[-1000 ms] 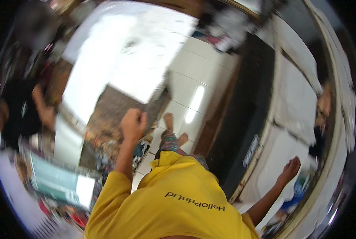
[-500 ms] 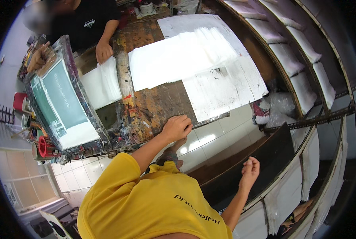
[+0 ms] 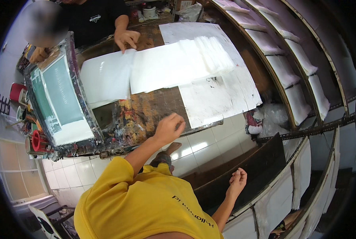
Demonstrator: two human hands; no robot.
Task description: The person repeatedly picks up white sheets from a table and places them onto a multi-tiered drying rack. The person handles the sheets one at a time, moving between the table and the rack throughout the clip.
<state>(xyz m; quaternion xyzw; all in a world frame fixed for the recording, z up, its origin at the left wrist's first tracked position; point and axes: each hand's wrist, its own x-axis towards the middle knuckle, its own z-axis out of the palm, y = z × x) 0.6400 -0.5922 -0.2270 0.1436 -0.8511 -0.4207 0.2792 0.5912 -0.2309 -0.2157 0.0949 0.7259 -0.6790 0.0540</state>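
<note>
My left hand (image 3: 170, 128) hovers over the front edge of the paint-stained table (image 3: 146, 113). Its fingers are curled in, with nothing visible in them. Out to my right, my right hand (image 3: 237, 181) hangs beside the dark shelf board (image 3: 261, 163), fingers bent towards the thumb and no object showing. Across the table, a co-worker's hand (image 3: 126, 39) touches a thin white sheet (image 3: 106, 77) beside the tilted printing screen (image 3: 64, 95). Their other hand (image 3: 38, 55) is at the screen's far end. Overlapping white sheets (image 3: 166, 67) lie in the middle of the table.
A pale, marked board (image 3: 217, 101) lies under the sheets at the table's right end. Racks with white sheets (image 3: 281, 69) stand at the right, and more hanging sheets (image 3: 277, 199) at the lower right. Paint tubs (image 3: 38, 141) stand at the left.
The co-worker's hand has moved right, and the sheet by the screen now lies spread towards the overlapping sheets. My left hand has lifted slightly off the table edge. My right hand remains bent.
</note>
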